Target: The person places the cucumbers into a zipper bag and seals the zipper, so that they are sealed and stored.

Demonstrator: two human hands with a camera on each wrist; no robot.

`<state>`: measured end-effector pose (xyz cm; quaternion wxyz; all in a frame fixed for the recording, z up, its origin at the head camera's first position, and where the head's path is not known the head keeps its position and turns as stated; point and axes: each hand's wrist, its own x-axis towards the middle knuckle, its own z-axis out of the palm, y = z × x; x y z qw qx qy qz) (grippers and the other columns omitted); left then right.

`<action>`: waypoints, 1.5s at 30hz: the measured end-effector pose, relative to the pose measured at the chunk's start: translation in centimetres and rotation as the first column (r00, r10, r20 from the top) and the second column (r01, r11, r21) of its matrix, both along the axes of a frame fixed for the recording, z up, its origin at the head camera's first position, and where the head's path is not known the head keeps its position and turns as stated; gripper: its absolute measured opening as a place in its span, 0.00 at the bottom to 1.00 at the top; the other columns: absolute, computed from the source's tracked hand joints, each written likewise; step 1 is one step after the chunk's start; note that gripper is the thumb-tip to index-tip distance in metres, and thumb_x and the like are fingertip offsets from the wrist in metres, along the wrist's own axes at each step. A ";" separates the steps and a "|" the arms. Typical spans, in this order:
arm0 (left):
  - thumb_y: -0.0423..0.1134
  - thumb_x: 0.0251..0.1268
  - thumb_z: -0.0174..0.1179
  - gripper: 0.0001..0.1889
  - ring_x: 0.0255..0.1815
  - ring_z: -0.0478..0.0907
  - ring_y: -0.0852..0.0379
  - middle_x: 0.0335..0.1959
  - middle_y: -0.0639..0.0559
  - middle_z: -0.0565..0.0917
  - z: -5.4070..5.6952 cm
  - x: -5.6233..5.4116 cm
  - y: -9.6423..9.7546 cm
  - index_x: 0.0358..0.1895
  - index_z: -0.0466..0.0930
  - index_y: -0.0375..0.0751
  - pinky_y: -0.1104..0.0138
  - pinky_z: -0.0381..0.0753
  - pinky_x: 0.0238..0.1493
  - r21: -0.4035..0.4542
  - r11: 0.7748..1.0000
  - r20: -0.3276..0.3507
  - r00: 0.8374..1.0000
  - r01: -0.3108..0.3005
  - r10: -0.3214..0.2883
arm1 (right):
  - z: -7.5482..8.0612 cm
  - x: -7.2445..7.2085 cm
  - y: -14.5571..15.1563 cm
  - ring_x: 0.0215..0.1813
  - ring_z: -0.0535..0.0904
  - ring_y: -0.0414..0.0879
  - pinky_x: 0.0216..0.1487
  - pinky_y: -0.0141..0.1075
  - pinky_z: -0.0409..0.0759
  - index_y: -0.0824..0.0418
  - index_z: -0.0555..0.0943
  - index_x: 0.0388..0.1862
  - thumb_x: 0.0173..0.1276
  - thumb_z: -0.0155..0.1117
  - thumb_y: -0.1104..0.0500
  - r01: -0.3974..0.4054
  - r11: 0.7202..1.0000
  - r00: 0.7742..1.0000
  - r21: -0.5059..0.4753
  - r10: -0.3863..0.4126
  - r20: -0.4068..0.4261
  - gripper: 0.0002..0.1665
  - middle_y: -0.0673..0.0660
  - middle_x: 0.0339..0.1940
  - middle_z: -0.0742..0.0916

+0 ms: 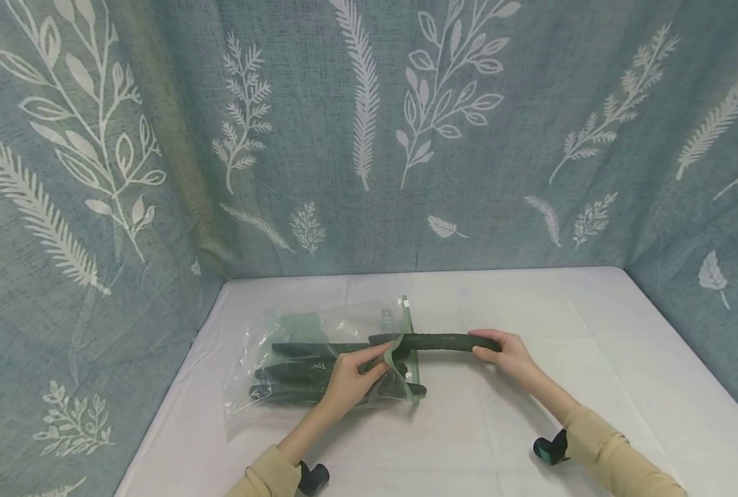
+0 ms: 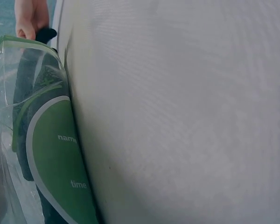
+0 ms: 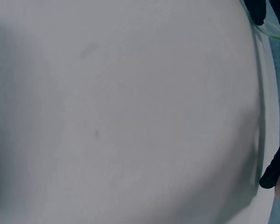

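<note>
A clear zip bag [image 1: 356, 317] with a green-edged mouth lies on its side, mouth to the right. Several dark green cucumbers [image 1: 290, 374] lie lengthwise in it, one poking slightly out at the near corner. My left hand [image 1: 351, 383] pinches the near part of the bag's mouth between thumb and fingers. Another cucumber [image 1: 443, 342] lies across the mouth, its left end within the bag. My right hand [image 1: 510, 355] grips its right end between thumb and fingers. In the right wrist view, that cucumber's tip [image 3: 269, 179] shows at the right edge.
A white-covered table [image 1: 468, 428] lies beneath everything. Blue-grey curtains [image 1: 319, 138] with white leaf prints hang behind and at both sides. Black wrist devices [image 1: 551, 447] sit by both sleeves. The bag's green label [image 2: 58, 154] shows "name" and "time" in the left wrist view.
</note>
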<state>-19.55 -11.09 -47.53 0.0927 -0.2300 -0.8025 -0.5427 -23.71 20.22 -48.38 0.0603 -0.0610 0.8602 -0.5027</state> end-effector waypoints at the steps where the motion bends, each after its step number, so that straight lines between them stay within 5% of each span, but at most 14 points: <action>1: 0.29 0.58 0.63 0.18 0.07 0.46 0.81 0.47 0.39 0.85 0.1 0.1 0.0 0.54 0.80 0.37 0.80 0.58 0.12 0.001 1.000 -0.004 1.000 -0.002 0.002 | 0.0 0.0 -0.1 0.67 0.68 0.64 0.66 0.57 0.64 0.63 0.76 0.60 0.65 0.64 0.54 0.001 1.000 1.000 -0.003 -0.001 0.003 0.26 0.66 0.63 0.78; 12: 0.25 0.57 0.62 0.17 0.05 0.46 0.65 0.47 0.33 0.83 3.3 1.7 0.5 0.52 0.80 0.29 0.81 0.57 0.13 -0.006 1.000 -0.010 1.000 -0.005 0.005 | -0.4 -0.3 -2.0 0.68 0.68 0.63 0.68 0.56 0.63 0.63 0.77 0.59 0.63 0.66 0.57 0.036 0.999 0.999 -0.039 -0.035 0.008 0.25 0.65 0.62 0.79; 45: 0.26 0.58 0.61 0.17 0.13 0.55 0.72 0.48 0.34 0.83 3.7 1.5 0.4 0.52 0.79 0.29 0.78 0.63 0.16 -0.013 1.000 0.001 1.000 0.008 -0.008 | -0.6 -1.0 -7.9 0.60 0.76 0.61 0.63 0.51 0.70 0.68 0.80 0.54 0.61 0.66 0.64 0.038 0.991 0.997 -0.131 -0.047 -0.063 0.21 0.67 0.54 0.83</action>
